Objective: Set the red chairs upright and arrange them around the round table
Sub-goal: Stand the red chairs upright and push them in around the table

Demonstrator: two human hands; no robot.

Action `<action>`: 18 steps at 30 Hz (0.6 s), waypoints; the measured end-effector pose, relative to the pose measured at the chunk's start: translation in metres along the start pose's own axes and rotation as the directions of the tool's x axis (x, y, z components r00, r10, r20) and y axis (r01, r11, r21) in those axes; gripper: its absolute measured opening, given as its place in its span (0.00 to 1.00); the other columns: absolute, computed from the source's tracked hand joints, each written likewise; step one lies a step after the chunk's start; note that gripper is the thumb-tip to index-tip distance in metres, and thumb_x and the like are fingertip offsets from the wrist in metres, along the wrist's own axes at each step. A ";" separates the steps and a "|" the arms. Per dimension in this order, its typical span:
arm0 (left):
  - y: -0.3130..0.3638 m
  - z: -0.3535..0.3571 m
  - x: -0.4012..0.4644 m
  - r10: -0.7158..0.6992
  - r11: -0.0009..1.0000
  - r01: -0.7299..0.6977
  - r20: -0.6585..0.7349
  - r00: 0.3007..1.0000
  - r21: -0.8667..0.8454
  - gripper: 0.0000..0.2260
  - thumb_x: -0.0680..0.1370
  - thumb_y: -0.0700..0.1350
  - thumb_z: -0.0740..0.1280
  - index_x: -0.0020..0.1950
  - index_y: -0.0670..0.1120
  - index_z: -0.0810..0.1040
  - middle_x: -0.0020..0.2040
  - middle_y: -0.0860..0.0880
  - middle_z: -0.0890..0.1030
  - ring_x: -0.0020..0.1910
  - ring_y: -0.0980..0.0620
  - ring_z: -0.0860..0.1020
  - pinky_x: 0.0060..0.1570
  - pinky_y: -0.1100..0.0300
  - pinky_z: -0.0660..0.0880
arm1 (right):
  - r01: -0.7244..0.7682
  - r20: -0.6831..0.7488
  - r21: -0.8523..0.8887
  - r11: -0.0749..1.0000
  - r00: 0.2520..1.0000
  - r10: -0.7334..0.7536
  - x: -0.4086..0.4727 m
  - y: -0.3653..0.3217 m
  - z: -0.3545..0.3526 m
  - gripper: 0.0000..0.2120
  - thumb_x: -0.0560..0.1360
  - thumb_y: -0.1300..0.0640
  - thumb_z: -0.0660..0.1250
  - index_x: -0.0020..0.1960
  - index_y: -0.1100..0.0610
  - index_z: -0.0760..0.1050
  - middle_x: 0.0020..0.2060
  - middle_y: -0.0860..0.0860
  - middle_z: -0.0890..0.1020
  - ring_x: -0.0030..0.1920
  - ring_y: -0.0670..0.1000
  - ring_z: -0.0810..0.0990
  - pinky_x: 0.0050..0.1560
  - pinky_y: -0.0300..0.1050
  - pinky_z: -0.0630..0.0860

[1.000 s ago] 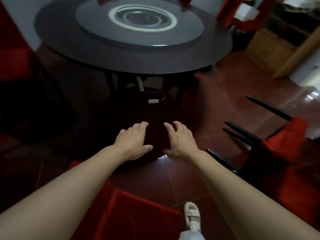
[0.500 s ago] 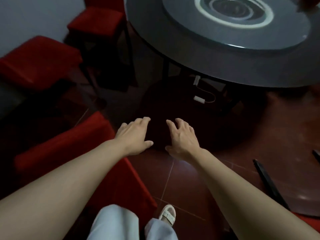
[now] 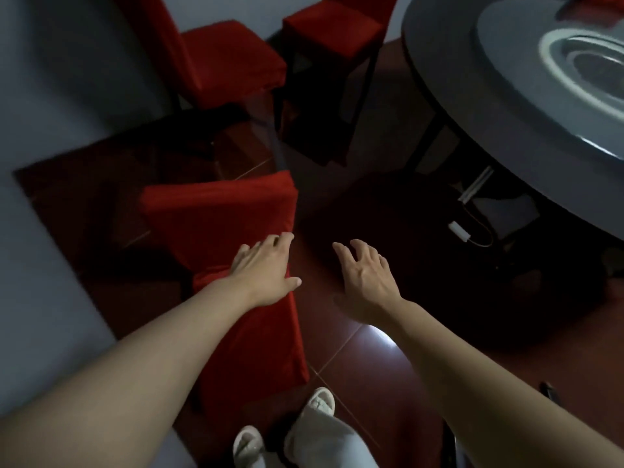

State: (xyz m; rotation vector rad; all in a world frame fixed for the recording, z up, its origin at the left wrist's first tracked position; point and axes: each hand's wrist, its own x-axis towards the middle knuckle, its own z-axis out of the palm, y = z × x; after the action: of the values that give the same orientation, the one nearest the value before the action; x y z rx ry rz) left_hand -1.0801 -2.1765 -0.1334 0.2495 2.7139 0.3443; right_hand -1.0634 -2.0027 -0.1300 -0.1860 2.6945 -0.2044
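A tipped chair [image 3: 233, 238] lies on the floor [image 3: 364, 359] left of the table [image 3: 506, 106], its long axis running from the feet toward the wall. The left hand [image 3: 263, 271] hovers over it, fingers spread; contact is unclear. The right hand [image 3: 366, 278] is spread, empty. Two chairs [image 3: 233, 62] stand upright, tops cut off.

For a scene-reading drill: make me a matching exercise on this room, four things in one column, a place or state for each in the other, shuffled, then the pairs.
Things
1. tipped red chair
2. round table
3. left hand
4. white adapter

Places or states
A. on the floor under the table
B. upper right of the view, dark top
C. lying on the floor beside the wall
D. open, over red chair fabric

Pairs: 1-C, 2-B, 3-D, 4-A
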 end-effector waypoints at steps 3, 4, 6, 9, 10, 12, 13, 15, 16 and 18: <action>-0.016 0.016 -0.026 -0.069 0.997 0.069 -0.002 0.998 -0.031 0.35 0.75 0.57 0.67 0.76 0.48 0.54 0.73 0.45 0.64 0.69 0.44 0.68 0.69 0.47 0.61 | 0.070 0.023 0.006 0.998 0.997 -0.070 -0.008 -0.019 0.012 0.38 0.73 0.50 0.65 0.77 0.53 0.50 0.74 0.60 0.54 0.74 0.60 0.53 0.74 0.56 0.53; -0.021 0.022 -0.035 -0.098 0.994 0.098 -0.016 0.995 -0.042 0.35 0.76 0.56 0.67 0.76 0.48 0.54 0.73 0.45 0.64 0.69 0.44 0.67 0.70 0.47 0.61 | 0.101 0.032 0.007 0.995 0.994 -0.101 -0.008 -0.024 0.018 0.38 0.73 0.50 0.65 0.77 0.52 0.50 0.74 0.60 0.54 0.74 0.60 0.53 0.74 0.56 0.53; -0.029 0.034 -0.050 -0.159 0.986 0.157 -0.025 0.987 -0.062 0.35 0.76 0.56 0.67 0.76 0.48 0.53 0.73 0.46 0.64 0.70 0.45 0.66 0.70 0.48 0.59 | 0.158 0.056 -0.021 0.987 0.986 -0.157 -0.007 -0.028 0.030 0.39 0.73 0.51 0.66 0.77 0.52 0.49 0.74 0.60 0.53 0.75 0.59 0.52 0.74 0.56 0.52; -0.036 0.063 -0.071 -0.267 0.959 0.263 -0.019 0.964 -0.105 0.36 0.75 0.56 0.67 0.76 0.49 0.52 0.74 0.46 0.63 0.71 0.47 0.66 0.71 0.48 0.59 | 0.254 0.104 -0.087 0.963 0.964 -0.245 -0.001 -0.026 0.057 0.42 0.72 0.50 0.69 0.77 0.52 0.48 0.74 0.60 0.53 0.75 0.59 0.53 0.74 0.55 0.53; -0.035 0.076 -0.077 -0.302 0.947 0.298 -0.013 0.953 -0.121 0.36 0.75 0.56 0.67 0.76 0.49 0.52 0.74 0.46 0.63 0.71 0.47 0.66 0.71 0.48 0.59 | 0.287 0.119 -0.096 0.953 0.954 -0.276 0.001 -0.023 0.067 0.42 0.72 0.50 0.69 0.77 0.52 0.48 0.74 0.60 0.54 0.74 0.59 0.53 0.74 0.55 0.53; -0.032 0.104 -0.086 -0.368 0.918 0.365 0.003 0.930 -0.154 0.37 0.75 0.56 0.68 0.76 0.49 0.51 0.74 0.46 0.63 0.71 0.47 0.66 0.71 0.47 0.59 | 0.358 0.131 -0.106 0.928 0.930 -0.344 0.005 -0.013 0.090 0.41 0.72 0.49 0.69 0.77 0.52 0.49 0.72 0.59 0.57 0.73 0.59 0.56 0.73 0.54 0.54; -0.031 0.117 -0.088 -0.394 0.906 0.391 0.012 0.919 -0.162 0.37 0.75 0.55 0.68 0.76 0.49 0.52 0.74 0.46 0.64 0.70 0.47 0.66 0.71 0.47 0.59 | 0.385 0.139 -0.112 0.916 0.919 -0.369 0.008 -0.007 0.103 0.41 0.72 0.49 0.69 0.77 0.52 0.49 0.72 0.58 0.59 0.72 0.58 0.58 0.73 0.54 0.55; -0.027 0.144 -0.092 -0.437 0.884 0.433 0.019 0.899 -0.174 0.37 0.75 0.55 0.69 0.76 0.49 0.52 0.73 0.45 0.64 0.70 0.46 0.67 0.70 0.47 0.60 | 0.418 0.166 -0.114 0.901 0.902 -0.398 0.012 0.006 0.129 0.42 0.71 0.50 0.70 0.77 0.52 0.50 0.71 0.58 0.60 0.71 0.59 0.59 0.72 0.54 0.56; -0.024 0.159 -0.093 -0.454 0.874 0.450 0.023 0.891 -0.182 0.37 0.75 0.55 0.69 0.76 0.49 0.52 0.73 0.45 0.64 0.70 0.46 0.67 0.70 0.47 0.60 | 0.427 0.179 -0.111 0.897 0.897 -0.405 0.013 0.014 0.145 0.42 0.70 0.50 0.70 0.77 0.53 0.50 0.71 0.58 0.60 0.71 0.59 0.60 0.72 0.54 0.56; -0.022 0.185 -0.091 -0.461 0.870 0.455 0.013 0.887 -0.190 0.37 0.75 0.55 0.69 0.76 0.49 0.52 0.73 0.45 0.64 0.70 0.46 0.67 0.70 0.47 0.60 | 0.439 0.189 -0.113 0.891 0.890 -0.415 0.017 0.025 0.171 0.43 0.70 0.51 0.70 0.77 0.53 0.50 0.70 0.58 0.62 0.70 0.58 0.60 0.72 0.54 0.57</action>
State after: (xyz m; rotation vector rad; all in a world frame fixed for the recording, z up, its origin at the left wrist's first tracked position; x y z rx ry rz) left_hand -0.9259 -2.1801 -0.2725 -0.4549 2.6376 0.4595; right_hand -1.0085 -2.0005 -0.2947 -0.8148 2.4737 -0.1052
